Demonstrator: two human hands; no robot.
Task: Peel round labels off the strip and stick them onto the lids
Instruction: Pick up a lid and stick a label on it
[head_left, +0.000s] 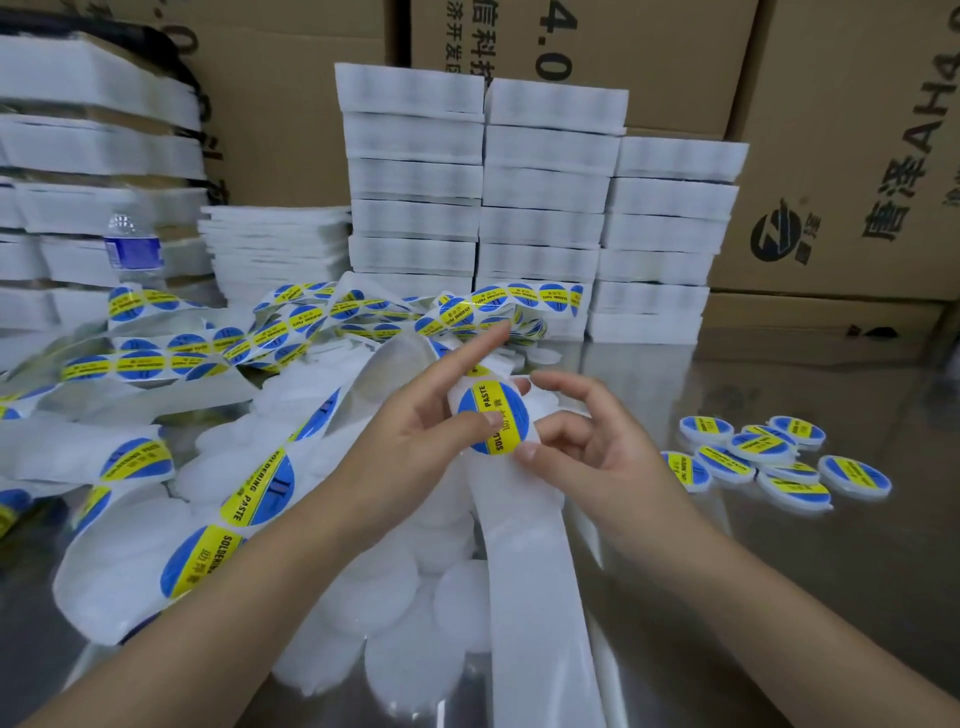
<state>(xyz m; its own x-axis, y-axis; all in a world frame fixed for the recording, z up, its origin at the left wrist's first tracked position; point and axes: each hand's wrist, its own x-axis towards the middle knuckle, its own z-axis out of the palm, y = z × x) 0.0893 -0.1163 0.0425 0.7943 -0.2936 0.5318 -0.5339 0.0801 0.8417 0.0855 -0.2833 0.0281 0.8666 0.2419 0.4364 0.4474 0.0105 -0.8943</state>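
The person is holding one white lid (461, 399) above the counter (779, 571) between both hands, with a round blue-and-yellow label (498, 415) lying on its face. The left grip (415, 431) is pinching the lid, thumb pressing on the label and index finger sticking out straight. The right grip (602, 447) is curling round the lid's right edge, thumb at the lower rim. The label strip (260, 483) is trailing off leftward over a heap of bare lids (395, 597), and labelled lids (758, 452) are lying to the right.
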